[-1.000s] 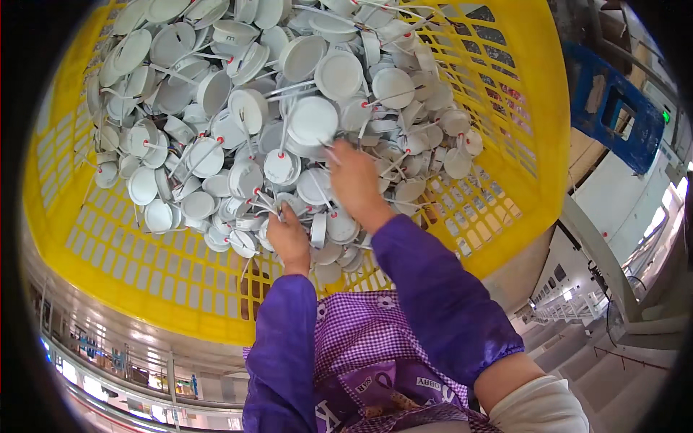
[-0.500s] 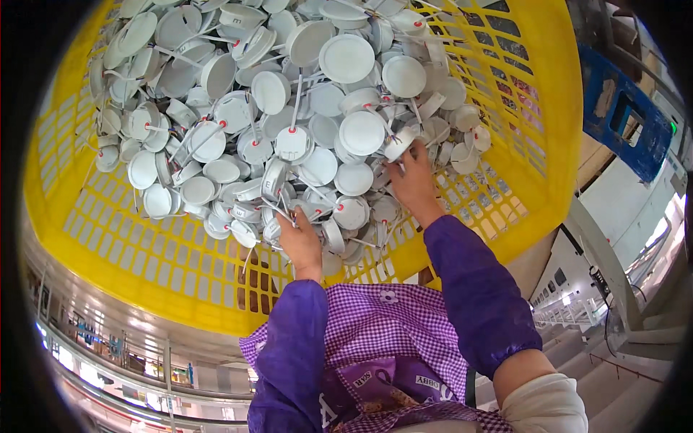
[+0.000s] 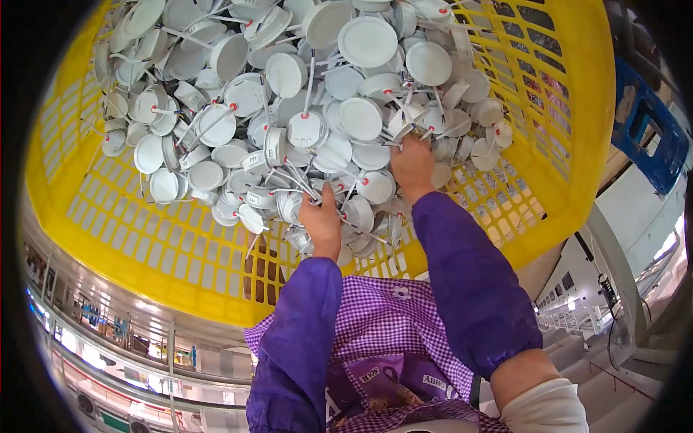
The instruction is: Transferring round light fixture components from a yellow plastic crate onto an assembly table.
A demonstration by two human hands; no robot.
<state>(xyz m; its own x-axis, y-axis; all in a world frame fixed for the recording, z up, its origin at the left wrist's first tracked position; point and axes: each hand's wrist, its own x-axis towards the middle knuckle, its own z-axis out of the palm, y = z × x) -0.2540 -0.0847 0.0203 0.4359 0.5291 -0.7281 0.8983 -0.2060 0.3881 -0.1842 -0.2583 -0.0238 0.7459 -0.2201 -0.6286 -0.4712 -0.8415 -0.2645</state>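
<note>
The left hand (image 3: 322,220) pinches thin wires (image 3: 296,177). I can't tell what the right hand (image 3: 414,169) holds. Many white discs (image 3: 360,119) wait in the basket (image 3: 155,289).

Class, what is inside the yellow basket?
The yellow basket holds heaped white discs with wire leads; the left hand and right hand touch some. Whatever lies beneath the heap's surface is covered.

The left hand (image 3: 322,222) pinches white wires (image 3: 302,182); the right hand (image 3: 413,166) touches 1 of many white discs (image 3: 406,119) heaped in a slotted yellow basket (image 3: 173,299).
</note>
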